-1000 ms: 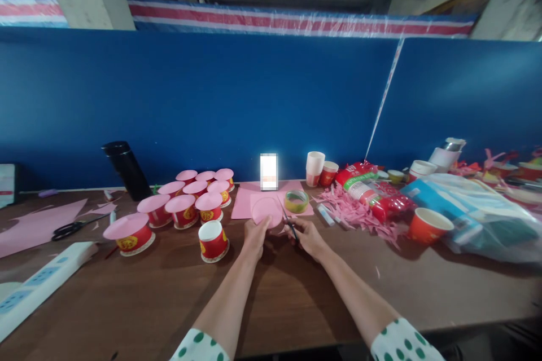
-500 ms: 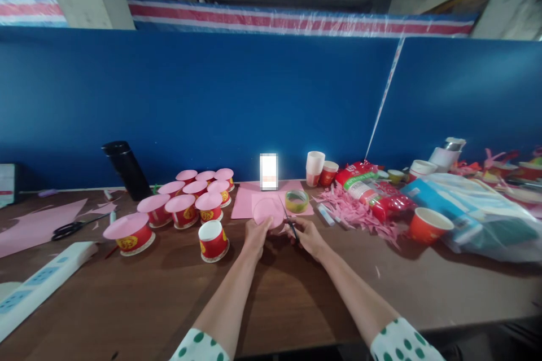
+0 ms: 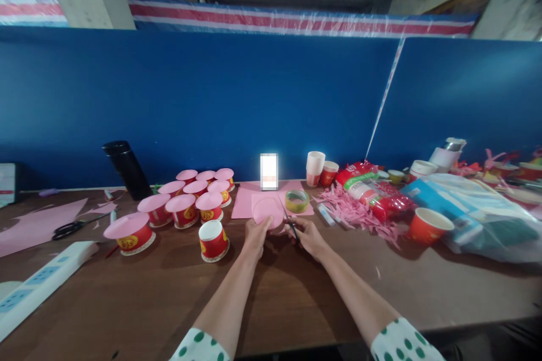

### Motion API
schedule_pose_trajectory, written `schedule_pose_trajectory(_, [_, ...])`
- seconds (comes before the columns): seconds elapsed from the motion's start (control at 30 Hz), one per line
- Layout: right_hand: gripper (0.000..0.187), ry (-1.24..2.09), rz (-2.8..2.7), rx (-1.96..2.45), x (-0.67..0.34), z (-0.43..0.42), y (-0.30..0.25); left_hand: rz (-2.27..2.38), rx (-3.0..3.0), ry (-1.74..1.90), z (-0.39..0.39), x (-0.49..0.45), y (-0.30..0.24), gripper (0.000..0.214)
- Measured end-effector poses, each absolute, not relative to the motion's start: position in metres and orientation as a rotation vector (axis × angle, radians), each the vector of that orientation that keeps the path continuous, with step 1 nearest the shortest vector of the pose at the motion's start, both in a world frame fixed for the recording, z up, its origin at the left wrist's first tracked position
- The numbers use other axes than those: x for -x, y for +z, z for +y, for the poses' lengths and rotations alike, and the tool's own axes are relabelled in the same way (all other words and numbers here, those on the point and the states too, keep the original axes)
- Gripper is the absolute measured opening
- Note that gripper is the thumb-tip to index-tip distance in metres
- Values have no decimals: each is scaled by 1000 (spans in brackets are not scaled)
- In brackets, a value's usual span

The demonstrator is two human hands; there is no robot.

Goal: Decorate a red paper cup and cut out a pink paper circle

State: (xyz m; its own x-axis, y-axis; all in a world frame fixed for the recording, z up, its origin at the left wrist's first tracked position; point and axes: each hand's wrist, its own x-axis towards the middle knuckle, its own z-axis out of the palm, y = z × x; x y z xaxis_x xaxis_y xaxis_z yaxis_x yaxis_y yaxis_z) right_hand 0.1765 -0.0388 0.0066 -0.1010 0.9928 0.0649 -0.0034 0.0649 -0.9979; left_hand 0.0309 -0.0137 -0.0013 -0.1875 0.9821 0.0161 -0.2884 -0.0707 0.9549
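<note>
My left hand (image 3: pixel 256 237) pinches a piece of pink paper (image 3: pixel 268 212) with a round outline on it, thumb on top. In my right hand (image 3: pixel 310 237) is a pair of dark scissors (image 3: pixel 291 223), its blades at the paper's right edge. Behind my hands lies a larger pink sheet (image 3: pixel 242 203), with a roll of yellow-green tape (image 3: pixel 297 201) resting on its right part. A red paper cup (image 3: pixel 213 241) without a pink disc stands upright to the left of my left hand. Several red cups topped with pink paper discs (image 3: pixel 129 226) stand further left.
A black bottle (image 3: pixel 127 170), a second pair of scissors (image 3: pixel 70 229) and a white power strip (image 3: pixel 46 282) are on the left. To the right are pink paper shreds (image 3: pixel 359 214), a red plastic package (image 3: pixel 376 194), an orange cup (image 3: pixel 428 225) and a blue-white bag (image 3: pixel 486 214).
</note>
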Motion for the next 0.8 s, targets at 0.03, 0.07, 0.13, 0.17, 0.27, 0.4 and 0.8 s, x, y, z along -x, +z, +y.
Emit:
schedule_pose_trajectory(0.03, [42,1233,-1311,1114,-176,-39,7,1087,-926,1504,-13,-31,-2,33])
schedule_pose_trajectory(0.07, [42,1232,-1309,1116,-176,-39,7,1083,-929,1504,-13,-31,-3,33])
schedule_pose_trajectory(0.13, [43,1233,-1306,1122,-175,-40,9,1078,-933,1503,-12,-30,-4,34])
schedule_pose_trajectory(0.17, [43,1233,-1304,1123,-175,-41,9,1075,-932,1506,-12,-30,-5,34])
schedule_pose_trajectory(0.27, [42,1230,-1301,1122,-174,-43,11,1062,-931,1519,-11,-31,-7,36])
schedule_pose_trajectory(0.4, [42,1228,-1299,1120,-174,-43,12,1054,-940,1521,-11,-31,-8,36])
schedule_pose_trajectory(0.8, [42,1256,-1287,1118,-173,-42,11,1137,-888,1516,-12,-31,-5,37])
